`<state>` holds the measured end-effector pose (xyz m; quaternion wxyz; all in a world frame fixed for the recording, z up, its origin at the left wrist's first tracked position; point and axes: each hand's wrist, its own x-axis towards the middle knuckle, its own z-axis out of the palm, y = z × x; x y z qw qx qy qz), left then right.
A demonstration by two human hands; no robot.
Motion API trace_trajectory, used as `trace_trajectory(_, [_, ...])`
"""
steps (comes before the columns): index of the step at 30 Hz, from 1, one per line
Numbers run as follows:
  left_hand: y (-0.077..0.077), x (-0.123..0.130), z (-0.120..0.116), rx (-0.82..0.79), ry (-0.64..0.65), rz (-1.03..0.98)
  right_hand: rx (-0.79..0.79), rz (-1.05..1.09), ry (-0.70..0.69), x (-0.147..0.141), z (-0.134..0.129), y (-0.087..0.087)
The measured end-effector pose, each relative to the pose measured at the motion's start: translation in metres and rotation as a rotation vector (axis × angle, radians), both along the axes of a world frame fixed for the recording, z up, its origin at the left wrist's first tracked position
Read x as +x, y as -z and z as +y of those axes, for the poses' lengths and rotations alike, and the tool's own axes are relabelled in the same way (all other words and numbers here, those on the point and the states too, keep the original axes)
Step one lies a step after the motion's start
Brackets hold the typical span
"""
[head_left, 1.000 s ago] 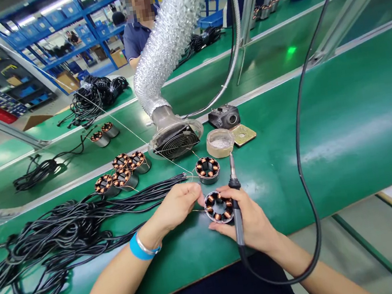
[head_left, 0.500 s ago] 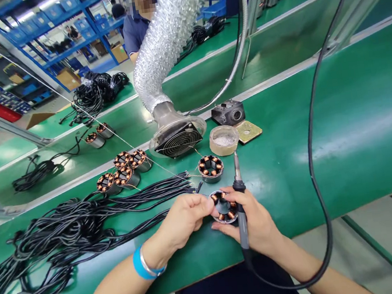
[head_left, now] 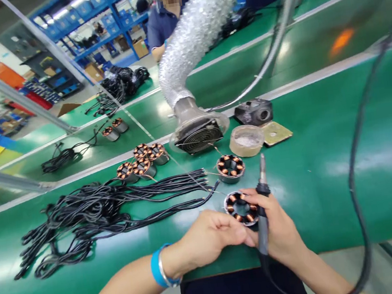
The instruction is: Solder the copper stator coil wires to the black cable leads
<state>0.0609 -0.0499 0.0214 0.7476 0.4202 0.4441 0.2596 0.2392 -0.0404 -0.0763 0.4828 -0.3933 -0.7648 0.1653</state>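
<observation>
A stator ring with copper coils (head_left: 231, 208) is tilted in my right hand (head_left: 278, 223), whose fingers also hold a soldering iron (head_left: 263, 225) with its tip pointing up and away. My left hand (head_left: 217, 236) is pinched at the near edge of that stator; what is between its fingertips is too small to make out. A second stator (head_left: 231, 169) stands just beyond, with thin wires sticking out. Black cables (head_left: 147, 188) lie to the left, their stripped ends close to both stators.
Behind the stators are a round tub (head_left: 247, 141), a sponge plate (head_left: 276, 133), a black holder (head_left: 253, 112) and a fume extractor (head_left: 199, 134). More stators (head_left: 143, 163) stand left. The iron's cord (head_left: 353, 184) loops right. A person (head_left: 167, 20) is across the bench.
My left hand has moved from the left side of the held stator to its near edge. The view has shifted, so the bench objects appear further right.
</observation>
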Motion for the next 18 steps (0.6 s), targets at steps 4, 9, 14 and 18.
trace_trajectory(4, [0.000, -0.017, -0.012, 0.084, 0.097, 0.092, -0.016, 0.013, 0.052, -0.002, 0.000, 0.002])
trace_trajectory(9, [-0.007, -0.079, -0.025, 0.506, 0.052, 0.766, -0.133, 0.056, 0.141, -0.003, -0.001, 0.004])
trace_trajectory(14, [0.010, -0.126, -0.034, 0.819, -0.034, 1.196, -0.263, 0.061, 0.328, -0.001, 0.000, 0.002])
trace_trajectory(18, [0.032, -0.133, -0.028, 1.050, 0.076, 1.355, -0.318, 0.070, 0.393, -0.005, -0.001, -0.004])
